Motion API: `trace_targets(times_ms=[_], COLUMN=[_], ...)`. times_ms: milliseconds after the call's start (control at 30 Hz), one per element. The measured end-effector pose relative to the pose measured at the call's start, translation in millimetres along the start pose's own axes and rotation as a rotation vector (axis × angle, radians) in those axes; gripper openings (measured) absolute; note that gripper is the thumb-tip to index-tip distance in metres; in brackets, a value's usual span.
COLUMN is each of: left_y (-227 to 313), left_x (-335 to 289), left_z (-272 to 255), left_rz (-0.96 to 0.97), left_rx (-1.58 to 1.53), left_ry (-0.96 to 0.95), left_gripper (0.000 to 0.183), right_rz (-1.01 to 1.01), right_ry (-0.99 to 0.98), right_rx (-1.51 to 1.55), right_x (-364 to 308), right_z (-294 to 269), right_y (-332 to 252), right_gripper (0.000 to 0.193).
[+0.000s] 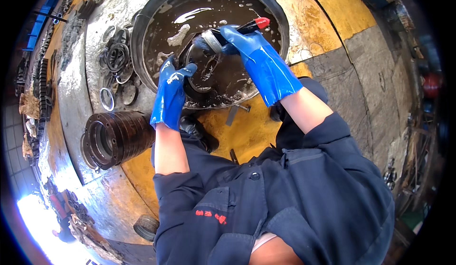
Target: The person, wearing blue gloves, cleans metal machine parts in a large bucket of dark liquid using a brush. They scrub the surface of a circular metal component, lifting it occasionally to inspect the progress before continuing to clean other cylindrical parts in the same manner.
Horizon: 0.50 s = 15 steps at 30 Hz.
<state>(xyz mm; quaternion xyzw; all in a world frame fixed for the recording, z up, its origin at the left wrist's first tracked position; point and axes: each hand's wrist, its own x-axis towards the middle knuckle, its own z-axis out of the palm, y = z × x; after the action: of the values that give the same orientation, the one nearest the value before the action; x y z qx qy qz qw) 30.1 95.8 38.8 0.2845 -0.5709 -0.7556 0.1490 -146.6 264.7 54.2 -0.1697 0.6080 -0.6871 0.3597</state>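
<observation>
Navy jacket; right grip holds brush, left grip on ring

One fisheye camera is looking steeply down from the person's head, its upper edge facing ahead of the body. The dark jacket is filling the lower middle at close range; the left hand, right hand and round basin are lying farther off, above centre. The wide lens is curving the seams of the floor and leaving the corners black.
</observation>
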Motion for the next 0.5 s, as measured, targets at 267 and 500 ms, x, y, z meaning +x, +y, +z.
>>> trace_targets(times_ms=[267, 500], left_y=[1, -5], left_x=[12, 21], left_z=[3, 26], left_rz=[-0.083, -0.21], left_rx=[0.071, 0.005], left_ry=[0.0, 0.126], left_gripper=[0.037, 0.043], right_rz=[-0.152, 0.231], right_ry=[-0.093, 0.333], right_rx=[-0.426, -0.348], right_x=[26, 70], right_z=[18, -67], right_y=[-8, 52], right_gripper=[0.033, 0.038])
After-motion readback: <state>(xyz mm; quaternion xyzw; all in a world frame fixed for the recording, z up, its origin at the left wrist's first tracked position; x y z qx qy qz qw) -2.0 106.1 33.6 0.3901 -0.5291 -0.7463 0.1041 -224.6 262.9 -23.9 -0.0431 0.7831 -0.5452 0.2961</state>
